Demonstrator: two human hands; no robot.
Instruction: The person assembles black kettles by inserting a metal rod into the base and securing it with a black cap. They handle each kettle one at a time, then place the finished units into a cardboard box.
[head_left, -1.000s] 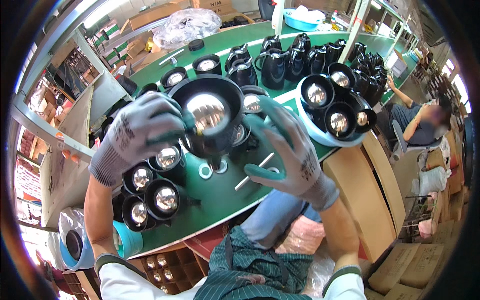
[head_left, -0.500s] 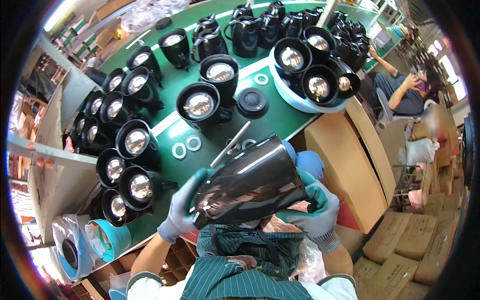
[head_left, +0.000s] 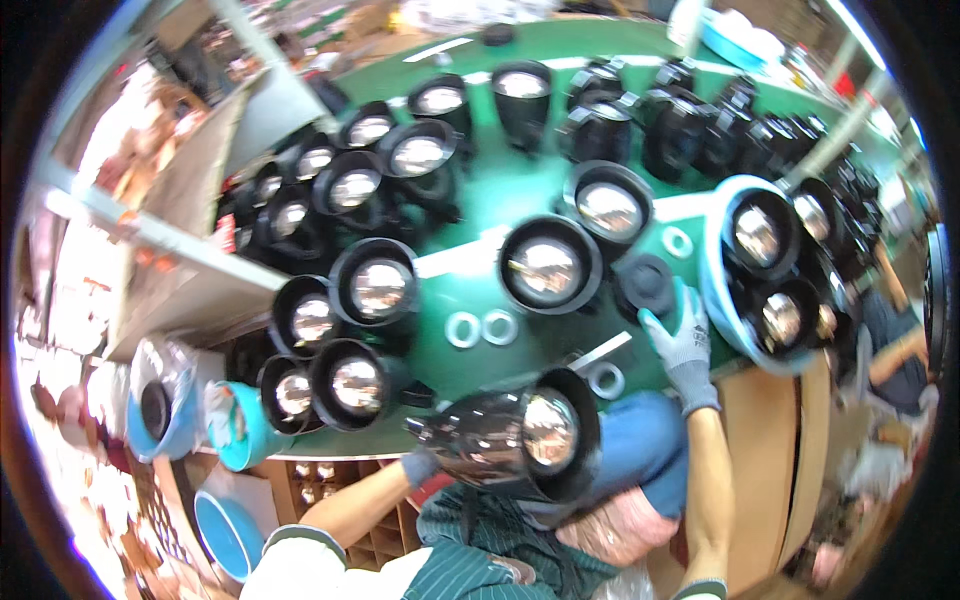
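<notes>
A glossy black vacuum jug [head_left: 480, 440] lies tilted on its side above my lap, its wide mouth with the silvery liner facing right. My left hand [head_left: 424, 466], in a grey glove, holds it from beneath near the narrow end; the jug hides its fingers. My right hand [head_left: 686, 350], gloved in grey and green, reaches over the table with thumb and fingers apart. Its fingertips are at the edge of a round black lid [head_left: 643, 284]; blur hides whether they touch. A pale flat strip [head_left: 603, 352] and a white ring [head_left: 606, 380] lie just left of that hand.
Several upright black jugs [head_left: 380, 285] with silvery liners crowd the green table [head_left: 460, 385] at left and back. A light-blue basin [head_left: 722, 290] of jugs stands right, above a cardboard box [head_left: 755, 450]. Turquoise tubs [head_left: 238, 425] sit at lower left. A co-worker's arm [head_left: 897, 355] shows far right.
My right hand has left the jug and moved up to the black lid. The jug has turned so its mouth shows, held by my left hand alone. The whole view has shifted.
</notes>
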